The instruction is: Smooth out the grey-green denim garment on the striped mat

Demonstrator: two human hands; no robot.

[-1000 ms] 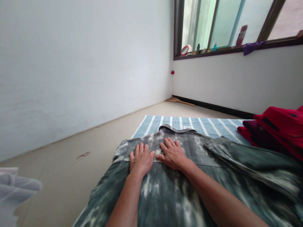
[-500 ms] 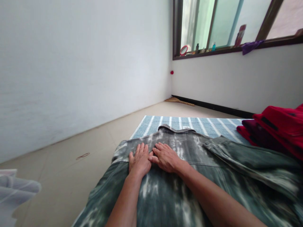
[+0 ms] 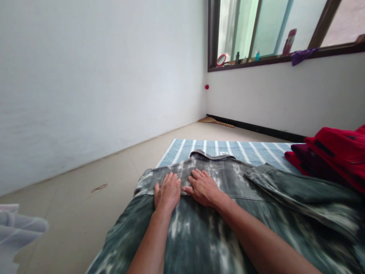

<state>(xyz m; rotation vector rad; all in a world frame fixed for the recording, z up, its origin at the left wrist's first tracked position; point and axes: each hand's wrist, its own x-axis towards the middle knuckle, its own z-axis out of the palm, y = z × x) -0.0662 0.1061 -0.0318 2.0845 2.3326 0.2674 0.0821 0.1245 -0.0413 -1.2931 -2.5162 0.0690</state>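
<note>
A grey-green tie-dyed denim jacket (image 3: 196,238) lies flat and spread out, its collar (image 3: 211,154) at the far end. One sleeve (image 3: 296,192) is folded across its right side. My left hand (image 3: 167,192) rests flat on the jacket just below a seam, fingers apart and gripping nothing. My right hand (image 3: 203,188) lies flat on the same panel, a little to the right, with its fingertips angled toward my left hand. A small gap separates the two hands.
The jacket lies on a blue-and-white striped mat (image 3: 228,149) on a tiled floor (image 3: 76,194). Folded red and dark maroon clothes (image 3: 333,152) sit to the right. A pale cloth (image 3: 17,228) shows at lower left. White walls stand ahead, with a window ledge (image 3: 265,62) holding small items.
My hands have smoothed slightly across the jacket: my right hand first slid toward my left, then back to the right, widening the gap. The view has tilted slightly.
</note>
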